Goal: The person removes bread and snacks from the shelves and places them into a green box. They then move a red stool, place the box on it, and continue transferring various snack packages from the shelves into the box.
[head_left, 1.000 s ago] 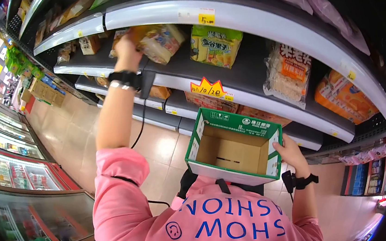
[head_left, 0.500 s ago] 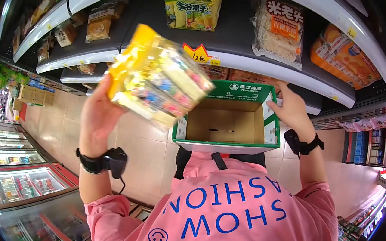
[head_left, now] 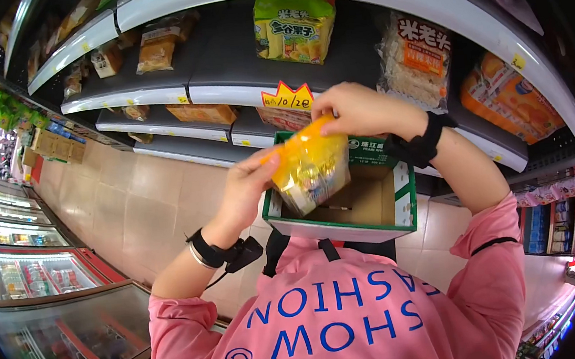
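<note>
A snack packet with a yellow top and a shiny clear lower part is held between both hands. My left hand pinches its upper left edge, and my right hand grips its top right corner. The packet hangs tilted over the left part of an open green and white cardboard box, its lower end at the opening. Brown inner walls show in the box; the packet hides part of the inside. On the shelf beyond sit a green snack bag and a rice cracker bag.
Curved store shelves run across the front, with a price sign at the edge. An orange package lies at the right, bread bags at the left. Glass freezers line the left side of the tiled floor.
The packet has come down and right, over the box. My right hand has left the box's right side and taken hold of the packet's top. My left hand still holds it.
</note>
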`<state>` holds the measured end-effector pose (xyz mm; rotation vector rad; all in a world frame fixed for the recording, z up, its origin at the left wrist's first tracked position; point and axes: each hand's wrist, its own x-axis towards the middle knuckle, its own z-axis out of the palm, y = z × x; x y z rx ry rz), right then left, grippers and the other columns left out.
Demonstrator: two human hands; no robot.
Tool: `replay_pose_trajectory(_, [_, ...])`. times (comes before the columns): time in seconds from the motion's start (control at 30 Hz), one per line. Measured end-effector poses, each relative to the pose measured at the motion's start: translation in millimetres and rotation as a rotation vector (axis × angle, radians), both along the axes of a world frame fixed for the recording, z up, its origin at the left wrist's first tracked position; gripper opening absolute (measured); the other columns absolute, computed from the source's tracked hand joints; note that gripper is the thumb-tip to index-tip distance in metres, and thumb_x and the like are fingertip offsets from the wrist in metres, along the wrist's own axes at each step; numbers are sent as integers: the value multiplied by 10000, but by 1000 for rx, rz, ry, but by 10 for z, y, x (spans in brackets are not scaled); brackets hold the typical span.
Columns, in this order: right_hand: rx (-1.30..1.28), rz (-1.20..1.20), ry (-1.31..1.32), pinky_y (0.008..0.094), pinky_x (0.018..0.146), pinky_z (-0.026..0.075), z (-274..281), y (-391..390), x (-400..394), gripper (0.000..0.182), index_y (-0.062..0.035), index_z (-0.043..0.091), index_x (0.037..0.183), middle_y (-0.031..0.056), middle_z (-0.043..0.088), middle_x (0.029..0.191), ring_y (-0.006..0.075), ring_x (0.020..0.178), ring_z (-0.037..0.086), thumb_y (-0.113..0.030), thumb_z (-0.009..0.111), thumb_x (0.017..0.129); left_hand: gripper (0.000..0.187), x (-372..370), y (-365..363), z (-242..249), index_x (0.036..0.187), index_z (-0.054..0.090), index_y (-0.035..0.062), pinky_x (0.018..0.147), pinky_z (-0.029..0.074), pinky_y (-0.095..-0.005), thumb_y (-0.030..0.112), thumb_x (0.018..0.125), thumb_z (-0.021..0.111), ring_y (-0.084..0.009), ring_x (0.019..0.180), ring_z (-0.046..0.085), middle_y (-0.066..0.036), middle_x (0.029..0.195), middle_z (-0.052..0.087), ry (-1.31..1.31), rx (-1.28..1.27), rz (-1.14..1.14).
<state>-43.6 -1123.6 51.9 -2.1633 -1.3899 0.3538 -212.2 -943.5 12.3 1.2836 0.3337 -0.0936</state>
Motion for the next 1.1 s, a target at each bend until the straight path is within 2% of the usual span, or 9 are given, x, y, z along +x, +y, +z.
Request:
replay_pose_trajectory(0.17, [-244, 219, 231, 344, 595, 443, -353, 199, 42, 143, -24, 609, 765, 117, 595, 677, 246, 672, 591, -97, 678, 662, 172, -131, 42, -174, 940, 678, 28, 819, 448, -279, 135, 842, 587, -166, 965, 576, -84, 1034, 630, -185, 389, -134])
replay_pose_trajectory(0.23, [-264, 275, 163, 349, 598, 443, -458, 279, -3, 135, -27, 602, 745, 114, 591, 671, 255, 674, 591, -90, 678, 654, 113, -165, -30, 4, 781, 693, 41, 762, 467, -279, 134, 760, 634, -226, 857, 606, -59, 962, 646, -163, 1175, -358])
replay_pose_trajectory(0.37, [-240, 341, 54, 378, 604, 443, -720, 470, -142, 122, -31, 579, 704, 112, 590, 668, 284, 683, 592, -80, 670, 639, 99, -135, 22, -202, 629, 646, 54, 764, 447, -353, 147, 661, 653, -234, 844, 569, -23, 828, 627, -421, 1446, -384])
replay_pose_trajectory(0.6, [-189, 260, 191, 381, 592, 438, -1201, 652, -234, 95, -31, 561, 682, 133, 583, 684, 313, 695, 579, -24, 636, 625, 132, -196, 74, -250, 732, 663, 72, 904, 365, -460, 179, 656, 679, -234, 985, 538, -34, 927, 623, -268, 1544, -443])
replay_pose_trajectory(0.67, [-77, 235, 168, 385, 604, 438, -1272, 668, -272, 97, -25, 557, 698, 143, 589, 698, 325, 702, 578, -22, 632, 637, 489, -234, 39, -266, 1120, 570, 103, 923, 380, -435, 203, 661, 706, -287, 1072, 515, -115, 1026, 605, -287, 1667, -192])
replay_pose_trajectory(0.7, [-43, 243, 181, 390, 611, 435, -1294, 654, -276, 88, -23, 549, 700, 153, 588, 706, 337, 708, 574, -19, 621, 649, 489, -233, 60, -287, 1120, 570, 103, 923, 380, -435, 203, 661, 706, -287, 1072, 515, -115, 1026, 605, -282, 1662, -187])
replay_pose_trajectory(0.77, [-79, 232, 187, 395, 608, 433, -1296, 635, -288, 80, -25, 548, 696, 153, 586, 703, 340, 707, 571, -20, 615, 653, 798, -217, 174, -364, 1365, 271, 101, 924, 399, -405, 180, 690, 690, -334, 1133, 481, -205, 1133, 548, -120, 1449, 25])
replay_pose_trajectory(0.87, [-105, 259, 157, 400, 600, 429, -1237, 579, -301, 69, -28, 544, 689, 151, 580, 693, 341, 703, 568, -24, 605, 657, 806, -232, 332, -466, 1385, 129, 39, 856, 432, -439, 114, 729, 590, -415, 1066, 501, -313, 1075, 532, 117, 908, -171])
replay_pose_trajectory(1.1, [-142, 359, 130, 392, 594, 421, -1058, 479, -455, 56, -26, 547, 705, 149, 567, 687, 335, 695, 561, -15, 573, 657, 696, 3, 259, -652, 1385, 149, 45, 803, 447, -434, 81, 777, 486, -435, 929, 552, -297, 1016, 559, -105, 892, -377])
